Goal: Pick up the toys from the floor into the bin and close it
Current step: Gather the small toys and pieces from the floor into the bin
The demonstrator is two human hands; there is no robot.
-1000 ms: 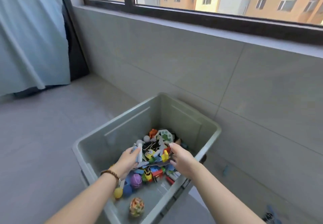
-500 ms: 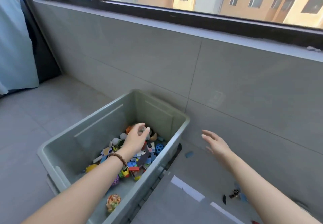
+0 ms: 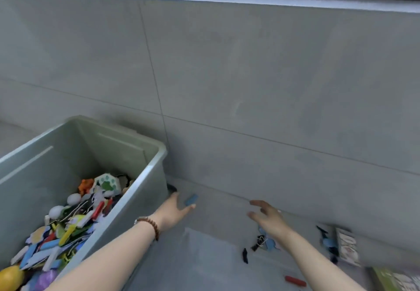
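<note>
Block point(image 3: 191, 199) lies just beyond the left hand's point(image 3: 175, 210) spread, empty fingers point(image 3: 187, 208), long axis slanting toward the wall point(image 3: 250, 86); the right hand point(image 3: 268, 216), likewise splayed and empty, is farther.

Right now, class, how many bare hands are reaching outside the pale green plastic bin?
2. The left hand, wearing a brown bead bracelet, is beside the bin, near a small blue block on the floor. The right hand is further right, open above scattered toy pieces.

- left hand point(image 3: 175, 210) reaching forward, fingers straight and spread, holding nothing, bead bracelet point(image 3: 151, 224) on wrist
- right hand point(image 3: 268, 218) extended, fingers loosely spread, empty
</note>
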